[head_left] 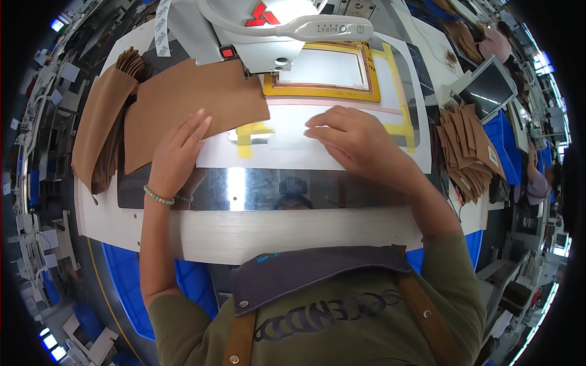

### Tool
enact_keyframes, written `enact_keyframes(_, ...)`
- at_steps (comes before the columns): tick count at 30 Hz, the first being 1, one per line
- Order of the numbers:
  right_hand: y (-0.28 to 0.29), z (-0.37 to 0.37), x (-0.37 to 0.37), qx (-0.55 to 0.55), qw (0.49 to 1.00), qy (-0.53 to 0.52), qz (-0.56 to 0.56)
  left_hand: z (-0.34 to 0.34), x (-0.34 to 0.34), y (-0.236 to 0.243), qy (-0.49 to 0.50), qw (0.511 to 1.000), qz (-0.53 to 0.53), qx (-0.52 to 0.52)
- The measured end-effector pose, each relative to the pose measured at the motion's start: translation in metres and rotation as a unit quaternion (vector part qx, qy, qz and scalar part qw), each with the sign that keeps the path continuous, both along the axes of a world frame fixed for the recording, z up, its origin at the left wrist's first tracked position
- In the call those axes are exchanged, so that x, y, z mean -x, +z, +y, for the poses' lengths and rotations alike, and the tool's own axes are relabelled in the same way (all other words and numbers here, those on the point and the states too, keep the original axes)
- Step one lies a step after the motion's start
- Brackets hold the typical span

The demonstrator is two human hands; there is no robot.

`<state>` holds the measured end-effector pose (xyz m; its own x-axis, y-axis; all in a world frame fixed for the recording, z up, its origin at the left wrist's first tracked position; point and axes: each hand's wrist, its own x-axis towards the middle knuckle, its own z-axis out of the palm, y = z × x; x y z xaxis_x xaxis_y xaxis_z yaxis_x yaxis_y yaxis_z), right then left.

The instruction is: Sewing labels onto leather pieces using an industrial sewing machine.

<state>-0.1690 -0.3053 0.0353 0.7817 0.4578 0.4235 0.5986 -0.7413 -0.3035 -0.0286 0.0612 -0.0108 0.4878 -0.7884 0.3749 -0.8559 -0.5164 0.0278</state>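
Observation:
My left hand (179, 149) lies with outstretched fingers on a flat brown panel (195, 100), which looks like leather or fabric. That panel's right end reaches under the head of a white sewing machine (268, 36). My right hand (354, 137) is over a white sheet (293, 160), fingers loosely bent and thumb apart, with nothing visible in it. Beyond it, a yellow-edged frame (322, 96) with a pale window lies beside the machine head. Yellow tape strips (244, 141) mark the sheet near the panel's lower right corner.
Folded brown pieces (101, 125) are stacked at the left. More brown pieces (467, 152) lie at the right, near a monitor (488, 88) and a blue bin (503, 143). A shiny metal plate (268, 189) borders the table's front. Blue bins (131, 287) stand below.

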Motion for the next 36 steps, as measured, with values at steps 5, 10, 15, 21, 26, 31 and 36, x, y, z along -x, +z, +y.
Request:
enact_keyframes(5,-0.026,0.038,-0.053,0.052,0.994,0.014,-0.092,0.051,0.004,-0.005,0.095,0.993,-0.052,-0.041)
enact_keyframes(10,-0.06,0.079,-0.088,0.154,0.977,0.002,-0.15,0.12,-0.007,-0.017,0.176,0.976,-0.091,-0.086)
enact_keyframes(15,-0.071,0.091,-0.096,0.227,0.954,-0.023,-0.194,0.139,-0.02,-0.027,0.199,0.973,-0.092,-0.076)
enact_keyframes(21,-0.055,0.04,-0.072,0.198,0.958,-0.072,-0.196,0.088,-0.038,-0.023,0.163,0.983,-0.073,-0.051)
enact_keyframes(26,-0.042,-0.028,-0.028,0.244,0.948,-0.097,-0.18,0.005,-0.06,-0.019,-0.024,0.99,-0.133,0.027)
enact_keyframes(31,-0.04,-0.087,0.009,0.298,0.936,-0.133,-0.132,-0.07,-0.061,-0.011,-0.101,0.987,-0.12,0.02)
enact_keyframes(36,-0.043,-0.128,0.016,0.299,0.913,-0.268,-0.073,-0.104,-0.055,-0.016,-0.138,0.984,-0.11,0.021)
